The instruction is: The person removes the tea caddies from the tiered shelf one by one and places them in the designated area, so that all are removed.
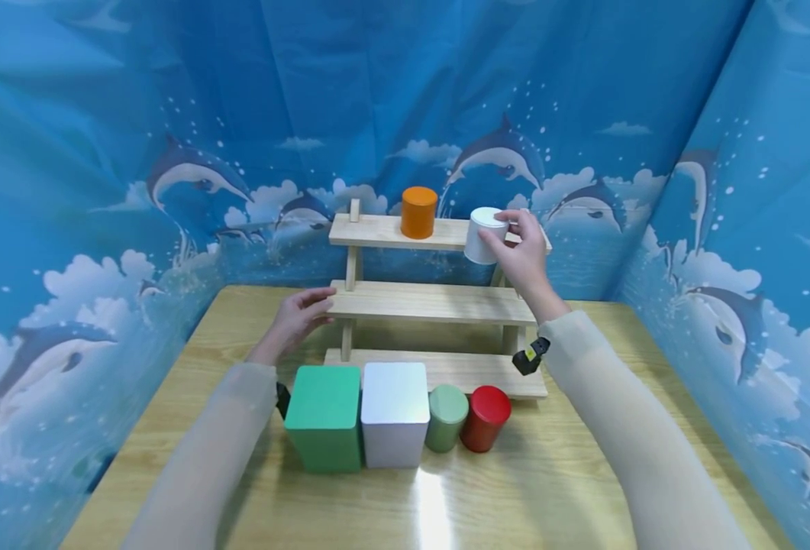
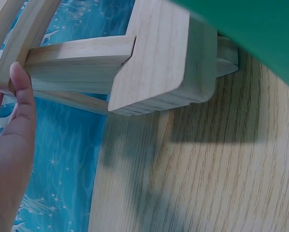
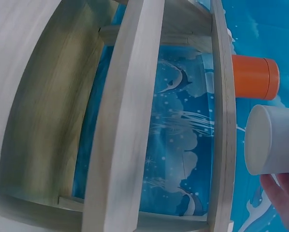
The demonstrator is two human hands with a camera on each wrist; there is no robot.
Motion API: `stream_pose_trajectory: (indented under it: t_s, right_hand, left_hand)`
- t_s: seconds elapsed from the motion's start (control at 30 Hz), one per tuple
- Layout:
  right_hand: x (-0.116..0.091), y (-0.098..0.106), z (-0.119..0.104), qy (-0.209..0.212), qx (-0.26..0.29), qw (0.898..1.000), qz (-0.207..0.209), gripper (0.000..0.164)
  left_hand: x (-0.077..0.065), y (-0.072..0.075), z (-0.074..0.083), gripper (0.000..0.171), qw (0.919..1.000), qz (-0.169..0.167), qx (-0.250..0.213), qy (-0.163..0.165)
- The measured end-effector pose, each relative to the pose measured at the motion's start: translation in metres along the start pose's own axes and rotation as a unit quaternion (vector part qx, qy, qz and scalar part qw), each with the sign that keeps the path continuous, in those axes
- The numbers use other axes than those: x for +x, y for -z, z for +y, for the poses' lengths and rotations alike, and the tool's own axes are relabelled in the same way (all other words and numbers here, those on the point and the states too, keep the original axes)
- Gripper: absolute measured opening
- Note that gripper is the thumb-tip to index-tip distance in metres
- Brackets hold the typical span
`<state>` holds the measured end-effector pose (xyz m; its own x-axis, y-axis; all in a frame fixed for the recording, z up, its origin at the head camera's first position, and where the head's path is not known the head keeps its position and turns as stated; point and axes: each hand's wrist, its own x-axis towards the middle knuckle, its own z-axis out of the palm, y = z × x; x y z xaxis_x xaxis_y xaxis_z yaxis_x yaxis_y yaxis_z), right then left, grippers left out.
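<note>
The right hand (image 1: 524, 256) pinches a white canister (image 1: 480, 238) just off the top tier (image 1: 377, 230) of a wooden rack (image 1: 439, 370), right of an orange canister (image 1: 418, 214). The left hand (image 1: 298, 317) grips the middle tier's (image 1: 432, 302) left end. A green box (image 1: 325, 420) stands frontmost left on the desk (image 1: 549, 473).

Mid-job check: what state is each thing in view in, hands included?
Right hand: pinches the white canister
White canister: held roughly upright, off the top shelf
Left hand: grips the middle shelf at its left end
Stand: upright on the table
Orange canister: upright on the top shelf
Green box: standing on the table
White box: standing beside it
Pale green canister: upright
Red canister: upright
</note>
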<state>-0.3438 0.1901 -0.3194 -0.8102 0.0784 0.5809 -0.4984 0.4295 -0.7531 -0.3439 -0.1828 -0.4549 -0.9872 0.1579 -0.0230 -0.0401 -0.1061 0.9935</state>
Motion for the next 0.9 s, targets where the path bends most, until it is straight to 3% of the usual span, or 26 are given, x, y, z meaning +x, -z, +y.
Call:
stream_pose_trajectory:
  t_s: [0.3,0.67,0.9]
  right_hand:
    - [-0.022,0.008,-0.029,0.009,0.006,1.0,0.002,0.031]
    - [-0.039,0.014,-0.029,0.049,0.028,0.998,-0.008,0.028]
    - [-0.054,0.019,-0.031,0.039,0.002,0.999,-0.015,0.029]
  left_hand:
    - [0.0,-0.001,0.0,0.043,0.9998,-0.006,-0.013,-0.012]
    - [0.001,0.0,-0.001,0.043,0.9998,0.007,-0.019,0.0]
    - [-0.001,-0.001,-0.001,0.045,0.9996,-0.002,-0.027,-0.003]
